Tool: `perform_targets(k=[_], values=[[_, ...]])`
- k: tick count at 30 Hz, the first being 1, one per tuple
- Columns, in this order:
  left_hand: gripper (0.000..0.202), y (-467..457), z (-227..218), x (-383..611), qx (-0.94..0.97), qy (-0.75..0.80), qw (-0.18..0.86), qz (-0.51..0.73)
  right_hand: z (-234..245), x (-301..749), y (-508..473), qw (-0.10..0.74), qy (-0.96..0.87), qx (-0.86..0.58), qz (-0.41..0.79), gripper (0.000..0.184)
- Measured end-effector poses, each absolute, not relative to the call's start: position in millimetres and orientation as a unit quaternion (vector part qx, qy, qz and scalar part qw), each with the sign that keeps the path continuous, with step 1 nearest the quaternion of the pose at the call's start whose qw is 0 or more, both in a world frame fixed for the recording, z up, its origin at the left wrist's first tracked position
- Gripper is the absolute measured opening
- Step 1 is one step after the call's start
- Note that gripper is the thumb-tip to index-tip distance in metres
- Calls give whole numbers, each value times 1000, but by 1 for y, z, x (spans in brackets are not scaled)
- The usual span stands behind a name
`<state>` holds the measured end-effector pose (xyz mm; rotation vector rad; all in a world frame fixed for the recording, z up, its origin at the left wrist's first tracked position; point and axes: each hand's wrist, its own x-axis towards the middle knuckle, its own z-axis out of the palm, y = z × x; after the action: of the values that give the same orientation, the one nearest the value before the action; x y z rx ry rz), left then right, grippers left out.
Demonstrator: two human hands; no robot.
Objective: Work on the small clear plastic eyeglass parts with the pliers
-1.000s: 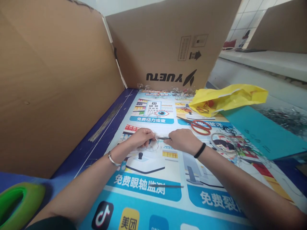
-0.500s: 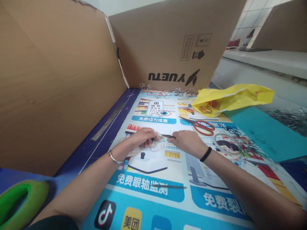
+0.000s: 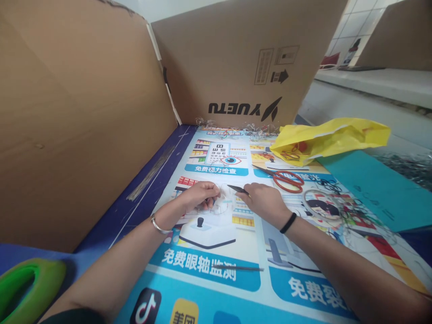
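My left hand (image 3: 201, 197) is closed in a pinch on a thin wire (image 3: 221, 208), which bends in a loose loop below and right of the fingertips. The wire's far parts are too fine to follow. Just to the right, my right hand (image 3: 266, 200) is wrapped round pliers (image 3: 238, 189) with dark, narrow, pointed jaws; their handles are hidden in the palm. The jaw tips point left at the left fingertips, with a small gap between. Red-handled scissors (image 3: 286, 181) lie beyond my right hand. Both hands are low over the printed poster sheet (image 3: 216, 240).
Cardboard walls (image 3: 243, 72) stand at the back and left. A yellow bag (image 3: 330, 137) and a teal sheet (image 3: 367, 184) lie right. Straight wires (image 3: 150, 175) rest on the left; a tape roll (image 3: 32, 288) is nearest. Tangled wire (image 3: 357, 211) lies at right.
The pliers' jaws have turned so the tips point a little more upward. My left hand has shifted slightly and keeps its pinch on the wire.
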<state>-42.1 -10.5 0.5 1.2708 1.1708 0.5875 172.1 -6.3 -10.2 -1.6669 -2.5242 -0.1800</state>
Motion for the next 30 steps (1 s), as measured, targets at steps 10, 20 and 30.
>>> perform_targets(k=[10,20,30], values=[[20,-11,2,-42,549,517,607,253,-22,176,-2,205,-841,-485,-123,42],[13,-12,3,-42,555,529,593,247,-22,180,1,195,-856,-432,-208,42],[16,-12,5,-42,553,532,593,243,-20,182,0,166,-863,-428,-210,41]])
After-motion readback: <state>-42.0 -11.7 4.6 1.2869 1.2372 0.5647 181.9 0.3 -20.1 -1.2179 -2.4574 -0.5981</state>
